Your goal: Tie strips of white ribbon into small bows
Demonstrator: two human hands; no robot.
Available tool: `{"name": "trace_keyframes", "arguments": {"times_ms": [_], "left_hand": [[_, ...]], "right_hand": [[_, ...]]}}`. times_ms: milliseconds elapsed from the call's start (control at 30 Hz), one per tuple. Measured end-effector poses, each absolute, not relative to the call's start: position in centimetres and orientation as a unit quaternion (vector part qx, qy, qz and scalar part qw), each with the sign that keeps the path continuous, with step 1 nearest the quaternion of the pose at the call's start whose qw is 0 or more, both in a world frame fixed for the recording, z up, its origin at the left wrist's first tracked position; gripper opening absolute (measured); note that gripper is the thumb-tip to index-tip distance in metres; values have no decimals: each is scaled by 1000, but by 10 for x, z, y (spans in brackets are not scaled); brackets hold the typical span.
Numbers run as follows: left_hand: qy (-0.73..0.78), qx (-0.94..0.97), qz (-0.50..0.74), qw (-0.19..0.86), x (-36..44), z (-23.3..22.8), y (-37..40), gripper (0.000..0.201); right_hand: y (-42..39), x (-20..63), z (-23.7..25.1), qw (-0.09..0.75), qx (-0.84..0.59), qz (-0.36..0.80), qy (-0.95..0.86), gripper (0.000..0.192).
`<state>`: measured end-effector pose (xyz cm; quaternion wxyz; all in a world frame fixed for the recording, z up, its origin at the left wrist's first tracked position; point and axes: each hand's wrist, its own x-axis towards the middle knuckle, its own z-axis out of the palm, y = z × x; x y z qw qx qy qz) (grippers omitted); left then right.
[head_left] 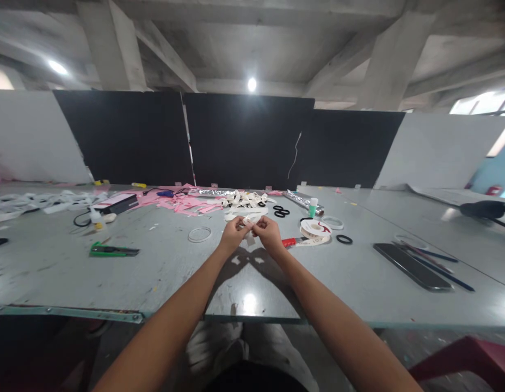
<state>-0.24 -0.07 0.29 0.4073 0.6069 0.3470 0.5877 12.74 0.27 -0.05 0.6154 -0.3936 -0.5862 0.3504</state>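
My left hand [233,233] and my right hand [269,234] meet above the grey table [162,272], both pinching a short piece of cream ribbon [248,219] between the fingertips. Just beyond the hands lies a heap of cut cream ribbon pieces [246,202]. To the right of my right hand sits a ribbon spool [315,228] with a red-handled tool [289,242] beside it.
A white ring [199,234], a green cutter [112,251], pink paper scraps [183,202], black scissors [281,211], a small green bottle [313,207], a black ring [344,239], a dark phone [411,265] and pens [436,261] lie on the table. Black panels [244,139] stand behind.
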Motion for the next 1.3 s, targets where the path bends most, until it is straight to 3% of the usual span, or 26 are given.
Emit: {"name": "trace_keyframes", "arguments": {"times_ms": [167, 567, 833, 1133, 1300], "left_hand": [[368, 613, 556, 425, -4, 1, 1, 37], [381, 559, 516, 526, -3, 6, -3, 34], [397, 616, 479, 483, -6, 5, -4, 37], [395, 598, 550, 429, -7, -6, 6, 50], [373, 542, 576, 485, -8, -3, 7, 47]], "right_hand": [[2, 129, 2, 627, -387, 351, -578, 14], [9, 131, -2, 621, -398, 390, -551, 20], [10, 136, -2, 604, -409, 388, -563, 28], [3, 127, 0, 612, -344, 433, -566, 21], [1, 125, -1, 608, -353, 437, -561, 21]]}}
